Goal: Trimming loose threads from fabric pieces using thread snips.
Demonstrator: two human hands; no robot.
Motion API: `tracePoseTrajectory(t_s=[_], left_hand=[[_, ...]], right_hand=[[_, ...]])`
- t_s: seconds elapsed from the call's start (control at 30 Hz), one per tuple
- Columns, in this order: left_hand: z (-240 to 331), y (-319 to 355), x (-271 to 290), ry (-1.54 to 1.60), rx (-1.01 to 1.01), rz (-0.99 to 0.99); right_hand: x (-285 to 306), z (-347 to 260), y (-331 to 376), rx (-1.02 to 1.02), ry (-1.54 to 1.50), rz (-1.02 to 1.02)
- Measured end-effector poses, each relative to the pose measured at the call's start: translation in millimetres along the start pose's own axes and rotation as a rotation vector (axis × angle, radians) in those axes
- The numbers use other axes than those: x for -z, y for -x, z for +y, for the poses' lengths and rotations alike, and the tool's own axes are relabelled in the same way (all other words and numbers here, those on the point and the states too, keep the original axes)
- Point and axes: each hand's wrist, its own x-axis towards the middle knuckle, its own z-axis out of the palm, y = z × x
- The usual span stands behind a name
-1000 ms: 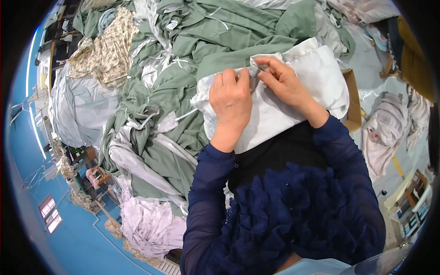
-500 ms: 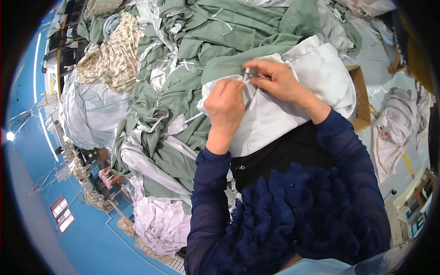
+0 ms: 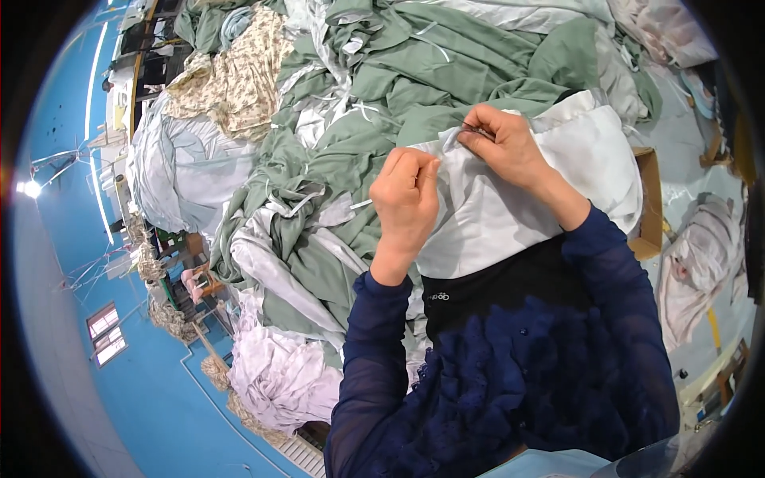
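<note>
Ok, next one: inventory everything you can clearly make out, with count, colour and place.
White cloth: one, white, centre
Small dark item: one, dark, white cloth's upper edge, mostly hidden
Green cloth: count unclear, green, top to left
Patterned cloth: one heap, beige, upper left
Bundle: one, pale blue, left
Lilac cloth: one heap, lilac, lower left
Cardboard box: one, brown, right
Pinkish cloth: one heap, far right
Wall: one, blue, left
Sleeves: two, navy, below
Left hand: one, bare, white cloth's left edge
Right hand: one, bare, fingers around dark item

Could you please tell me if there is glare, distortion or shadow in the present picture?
Head view: a bright light glares at far left; the blue wall looks warped near the dark round rim; soft shadows lie on the white fabric below the right hand.
</note>
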Motion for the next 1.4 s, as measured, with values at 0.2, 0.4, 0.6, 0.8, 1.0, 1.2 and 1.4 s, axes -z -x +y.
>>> tracePoseTrajectory(t_s=[0.2,0.4,0.6,0.8,1.0,1.2,1.4], left_hand=[[-4.4,22.4,-17.7,0.235,0.102,0.029],[-1.2,31.2,-26.4,0.293,0.102,0.024],[0.9,33.5,-29.9,0.298,0.063,0.044],[0.8,35.2,-30.4,0.311,0.085,0.052],[-1.8,35.0,-31.4,0.312,0.062,0.056],[0.7,34.6,-31.3,0.300,0.051,0.036],[2.6,35.0,-32.2,0.351,0.103,0.021]], right_hand=[[0.9,-22.3,33.0,0.209,0.086,0.201],[12.2,-21.4,62.1,0.346,0.460,0.154],[9.0,-20.5,61.1,0.620,0.610,0.279],[9.3,-16.6,61.5,0.663,0.733,0.260],[10.7,-16.4,62.3,0.672,0.753,0.249],[9.8,-15.9,60.0,0.684,0.789,0.264],[11.9,-18.2,59.9,0.661,0.808,0.245]])
